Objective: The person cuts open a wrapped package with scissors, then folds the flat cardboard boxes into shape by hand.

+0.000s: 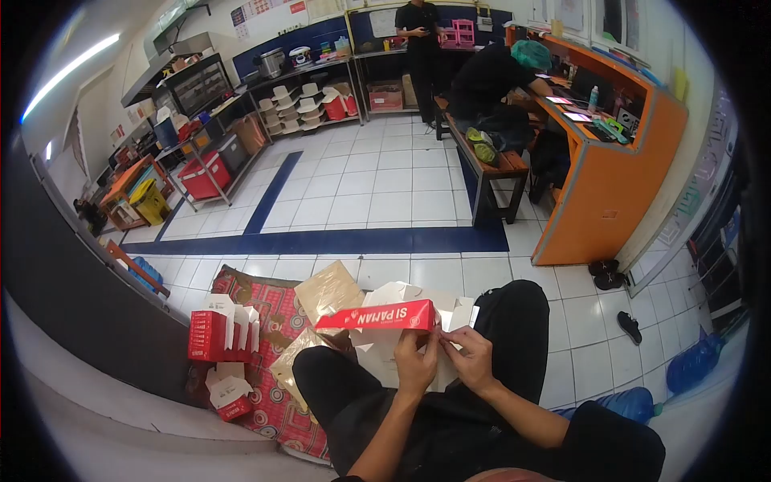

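A red and white cardboard box, partly folded with its white flaps standing up, is held over my lap. Its red side bears white lettering. My left hand is closed on the box near its right-hand corner. Close beside it, my right hand pinches the same corner of the cardboard, its fingertips almost touching the left hand's. Folded red and white boxes stand in a row on a patterned red mat at the left, and another small box lies below them.
Flat wrapped packs lie by my knee. Water bottles lie at the lower right. A black sandal is on the floor. Beyond are a bench, an orange counter, a seated person and a standing person.
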The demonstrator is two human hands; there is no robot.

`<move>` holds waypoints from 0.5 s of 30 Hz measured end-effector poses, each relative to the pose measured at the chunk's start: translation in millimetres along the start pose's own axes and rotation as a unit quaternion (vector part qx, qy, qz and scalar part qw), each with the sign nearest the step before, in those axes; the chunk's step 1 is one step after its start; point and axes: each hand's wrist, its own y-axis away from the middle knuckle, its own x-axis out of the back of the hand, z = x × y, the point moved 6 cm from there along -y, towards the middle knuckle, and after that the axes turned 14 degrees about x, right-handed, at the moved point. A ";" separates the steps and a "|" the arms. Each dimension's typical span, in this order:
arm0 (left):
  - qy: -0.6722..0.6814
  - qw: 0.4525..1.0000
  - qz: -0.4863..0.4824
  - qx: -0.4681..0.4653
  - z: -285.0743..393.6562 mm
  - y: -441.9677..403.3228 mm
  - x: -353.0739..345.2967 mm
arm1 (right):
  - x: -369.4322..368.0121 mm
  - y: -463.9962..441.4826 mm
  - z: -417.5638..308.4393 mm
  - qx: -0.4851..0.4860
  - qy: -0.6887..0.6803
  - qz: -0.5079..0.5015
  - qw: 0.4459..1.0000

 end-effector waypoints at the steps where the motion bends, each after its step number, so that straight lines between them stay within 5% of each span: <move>1: -0.001 1.000 0.005 0.000 1.6 1.5 -1.7 | -0.6 0.0 0.5 -0.002 0.001 0.002 1.000; 7: -0.011 1.000 -0.014 0.014 -5.2 9.1 -7.7 | 2.0 1.0 14.8 0.015 -0.027 0.054 0.998; 9: -0.013 1.000 -0.025 0.013 -4.4 7.6 -7.2 | -2.6 -1.6 22.9 -0.096 -0.176 0.052 0.978; 11: 0.055 0.978 -0.174 0.100 -11.9 7.1 -12.1 | -3.3 5.6 52.7 -0.099 -0.153 -0.008 0.983; 12: -0.009 0.975 -0.210 0.067 4.2 7.6 -10.9 | -7.9 7.3 56.9 -0.100 -0.130 -0.069 0.984; 15: 0.168 0.980 -0.075 0.070 23.8 6.1 -6.4 | -0.9 10.3 33.5 0.003 -0.083 -0.005 0.997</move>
